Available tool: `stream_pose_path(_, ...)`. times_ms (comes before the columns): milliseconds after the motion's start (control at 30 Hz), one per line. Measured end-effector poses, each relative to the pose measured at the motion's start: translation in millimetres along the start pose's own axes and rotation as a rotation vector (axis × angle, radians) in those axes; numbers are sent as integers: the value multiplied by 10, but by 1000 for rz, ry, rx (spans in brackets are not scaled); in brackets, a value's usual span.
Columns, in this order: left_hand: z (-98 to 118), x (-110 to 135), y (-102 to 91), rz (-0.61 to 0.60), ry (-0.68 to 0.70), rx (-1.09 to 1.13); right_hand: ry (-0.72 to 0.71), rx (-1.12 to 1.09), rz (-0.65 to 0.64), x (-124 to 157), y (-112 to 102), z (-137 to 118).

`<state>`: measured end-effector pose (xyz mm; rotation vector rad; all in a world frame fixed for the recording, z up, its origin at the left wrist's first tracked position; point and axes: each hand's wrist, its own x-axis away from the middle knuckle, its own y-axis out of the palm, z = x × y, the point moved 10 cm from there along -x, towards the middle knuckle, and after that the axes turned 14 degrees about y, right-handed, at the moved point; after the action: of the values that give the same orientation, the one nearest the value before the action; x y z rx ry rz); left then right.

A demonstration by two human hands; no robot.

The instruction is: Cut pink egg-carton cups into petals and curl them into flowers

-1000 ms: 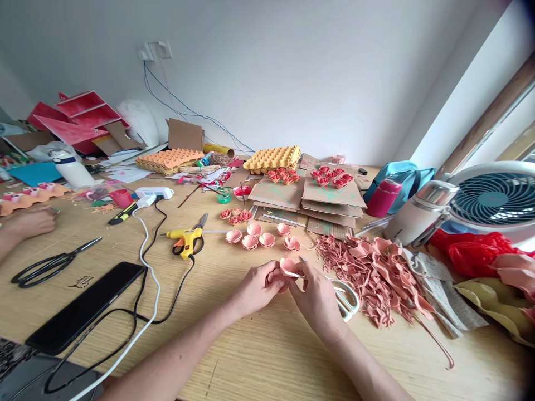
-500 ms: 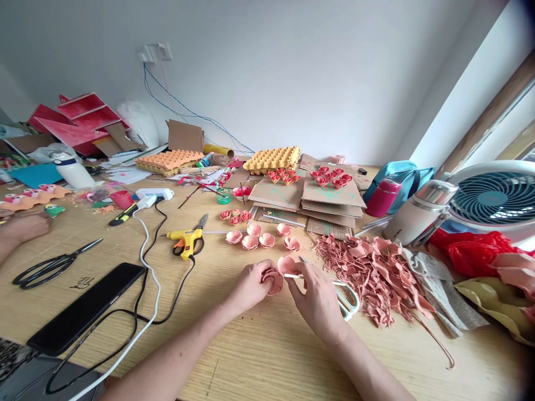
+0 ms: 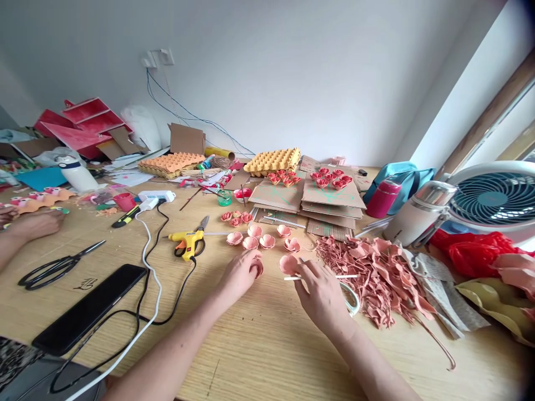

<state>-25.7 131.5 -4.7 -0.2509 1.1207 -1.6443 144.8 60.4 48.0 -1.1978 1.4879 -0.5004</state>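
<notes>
My left hand (image 3: 241, 273) is closed round a small pink paper flower cup (image 3: 258, 267) just above the wooden table (image 3: 259, 345). My right hand (image 3: 318, 289) pinches a thin white stick (image 3: 338, 276) and a second pink petal cup (image 3: 288, 263). The two hands are a little apart. A row of finished pink cups (image 3: 259, 241) lies right behind them. White-handled scissors (image 3: 351, 296) lie partly under my right hand.
A heap of pink cut scraps (image 3: 376, 273) lies at the right, a yellow glue gun (image 3: 186, 241) and cables at the left. Black scissors (image 3: 50, 269), a phone (image 3: 86, 315), cardboard with red flowers (image 3: 330, 192), a flask (image 3: 420, 219) and a fan (image 3: 493, 197) stand around. Another person's hand (image 3: 35, 223) rests at far left.
My hands have come apart: the left drew its pink cup to the left, the right kept the stick and the other cup. The other person's hand shifted slightly.
</notes>
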Motion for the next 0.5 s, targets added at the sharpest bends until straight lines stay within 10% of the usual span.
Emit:
stream_pose_path(300,313,-52,-302,197,175,-95,-13,-58,10,18,-54,-22)
stream_pose_path(500,722,-14,-171,102,305,331,-81,-122,6,55,-82,-139)
